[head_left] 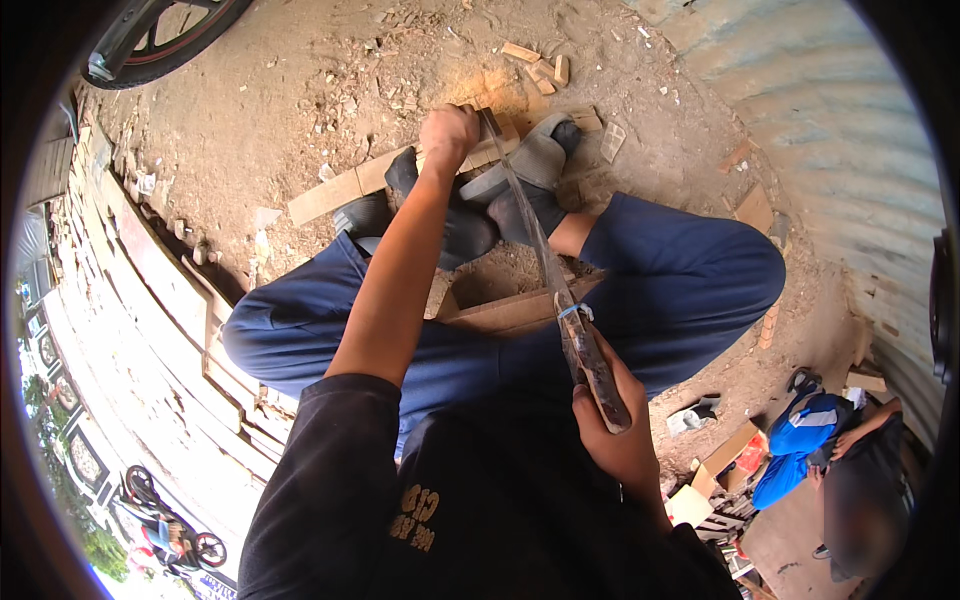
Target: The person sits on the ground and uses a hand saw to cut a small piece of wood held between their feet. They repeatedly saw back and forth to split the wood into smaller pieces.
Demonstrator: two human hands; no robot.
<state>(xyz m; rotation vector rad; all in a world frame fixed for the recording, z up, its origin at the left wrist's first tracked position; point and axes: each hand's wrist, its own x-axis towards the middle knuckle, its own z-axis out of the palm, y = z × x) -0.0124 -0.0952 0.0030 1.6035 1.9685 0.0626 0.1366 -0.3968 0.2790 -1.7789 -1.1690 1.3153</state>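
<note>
My right hand (pixel 618 430) is wrapped around the worn handle of a handsaw (pixel 535 235). Its long blade slants up and to the left, away from me. The blade's far end reaches a wooden plank (pixel 345 192), which lies across the ground by my feet. Beside the blade tip, my left hand (pixel 450 135) is closed on the far part of the wood, fingers curled over it; their tips are hidden. My feet, in dark socks and grey slippers (pixel 535 160), rest at the plank. A bluish tie (pixel 574 311) is wound around the saw near its handle.
Orange-brown sawdust (pixel 485 90) and several small wood offcuts (pixel 540 68) lie beyond the plank. Another board (pixel 510 312) lies between my legs. Corrugated metal sheeting (pixel 800 120) stands at right, stacked boards (pixel 150 270) at left, a wheel (pixel 165 40) at upper left. Another person (pixel 860 450) sits at lower right.
</note>
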